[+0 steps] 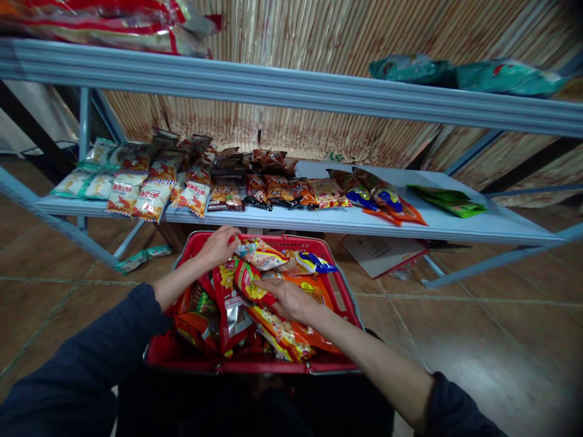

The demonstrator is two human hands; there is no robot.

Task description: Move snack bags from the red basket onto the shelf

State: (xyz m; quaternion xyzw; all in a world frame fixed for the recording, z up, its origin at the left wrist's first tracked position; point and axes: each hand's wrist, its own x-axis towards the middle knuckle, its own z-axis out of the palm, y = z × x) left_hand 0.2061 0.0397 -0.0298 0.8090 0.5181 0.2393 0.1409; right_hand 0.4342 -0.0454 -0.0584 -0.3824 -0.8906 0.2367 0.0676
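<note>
Dark sleeves (86,358) are closest in my head view. Right hand (289,298) pinches a red bag (246,278) inside the red basket (259,367); how the left hand (218,247) grips, I can't tell. Many bags (234,318) are in; more sit on the shelf (494,220).

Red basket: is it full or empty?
Not empty, fairly full: snack packets lie heaped across the basket. How deep they go is hidden.

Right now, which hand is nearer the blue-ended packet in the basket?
Right. The right hand is close by, on the person's side of the blue-ended packet; the left hand is farther, to its left.
</note>
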